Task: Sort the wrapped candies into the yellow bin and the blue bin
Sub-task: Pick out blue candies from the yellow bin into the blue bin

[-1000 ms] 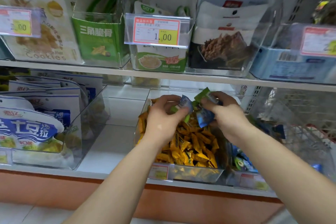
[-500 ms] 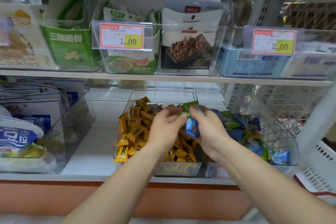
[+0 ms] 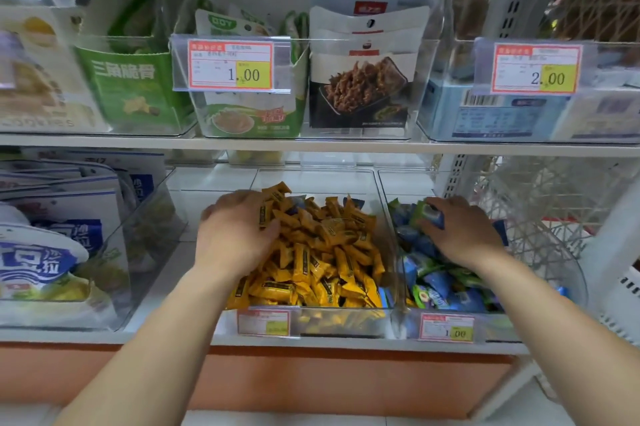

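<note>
A green-blue wrapped candy (image 3: 426, 214) was pinched by the right hand (image 3: 465, 233) over the clear blue-candy bin (image 3: 498, 323). Any grip by the left hand (image 3: 235, 235) among yellow wrapped candies (image 3: 322, 259) could not be told. Nearby blue strays (image 3: 297, 201) risked being buried if the pile were stirred.

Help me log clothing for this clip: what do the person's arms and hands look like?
Both forearms are bare down to the frame's edge; no sleeve shows. The left hand and right hand wear no gloves, and no watch, bracelet or ring shows on the visible wrists or fingers.
</note>
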A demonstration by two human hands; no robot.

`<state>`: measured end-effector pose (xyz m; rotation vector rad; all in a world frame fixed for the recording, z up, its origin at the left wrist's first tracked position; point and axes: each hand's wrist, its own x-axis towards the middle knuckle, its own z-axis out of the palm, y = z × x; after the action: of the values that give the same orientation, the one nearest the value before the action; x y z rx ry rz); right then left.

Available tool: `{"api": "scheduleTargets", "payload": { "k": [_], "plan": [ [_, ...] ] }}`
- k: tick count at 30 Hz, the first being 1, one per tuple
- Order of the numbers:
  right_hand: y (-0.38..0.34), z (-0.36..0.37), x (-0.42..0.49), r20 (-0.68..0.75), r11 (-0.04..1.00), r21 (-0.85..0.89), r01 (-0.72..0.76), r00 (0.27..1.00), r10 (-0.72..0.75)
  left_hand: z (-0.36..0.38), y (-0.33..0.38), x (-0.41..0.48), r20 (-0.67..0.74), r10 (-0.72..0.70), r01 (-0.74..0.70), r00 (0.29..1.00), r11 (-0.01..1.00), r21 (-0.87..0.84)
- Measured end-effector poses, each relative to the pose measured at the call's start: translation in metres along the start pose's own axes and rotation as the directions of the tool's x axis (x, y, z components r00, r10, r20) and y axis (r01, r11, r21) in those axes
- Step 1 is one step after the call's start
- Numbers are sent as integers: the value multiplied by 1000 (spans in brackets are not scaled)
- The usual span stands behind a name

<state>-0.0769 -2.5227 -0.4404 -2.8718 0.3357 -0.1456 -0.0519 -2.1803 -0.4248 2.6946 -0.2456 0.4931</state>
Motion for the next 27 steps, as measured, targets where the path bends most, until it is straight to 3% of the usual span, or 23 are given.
{"api": "scheduleTargets", "payload": {
  "k": [3, 6, 8, 10, 13, 17, 19, 23, 27],
  "plan": [
    [-16, -13, 7, -111, 973, -224, -52, 993, 28, 8, -10, -3, 153, 25, -32, 988, 999, 42],
    [-62, -18, 14, -223, 981, -170, 94, 966, -131, 22, 0, -8, 179, 178, -194, 967, 978, 73],
    [-101, -13, 21, -91, 959, 65, 277, 958, -271, 29, 8, -10, 191, 184, -182, 964, 983, -29],
    [-136, -1, 32, 71, 892, 268, 364, 916, -395, 36, 11, -10, 236, 167, -145, 957, 984, -108],
    [-174, 20, 63, 167, 864, 311, 396, 872, -460, 46, 5, -10, 278, 208, -200, 938, 978, -56],
    [-200, 43, 100, 390, 904, 332, 270, 833, -392, 51, -2, -9, 244, 216, -206, 945, 976, -65],
    [-203, 52, 109, 436, 927, 274, 257, 826, -358, 52, -5, -8, 231, 220, -204, 948, 975, -89],
    [-194, 54, 114, 361, 936, 199, 290, 866, -345, 51, -7, -4, 227, 201, -169, 953, 973, -155],
    [-170, 31, 96, 187, 895, 328, 302, 908, -375, 48, -4, -2, 241, 128, -82, 962, 977, -195]
  ]
}}
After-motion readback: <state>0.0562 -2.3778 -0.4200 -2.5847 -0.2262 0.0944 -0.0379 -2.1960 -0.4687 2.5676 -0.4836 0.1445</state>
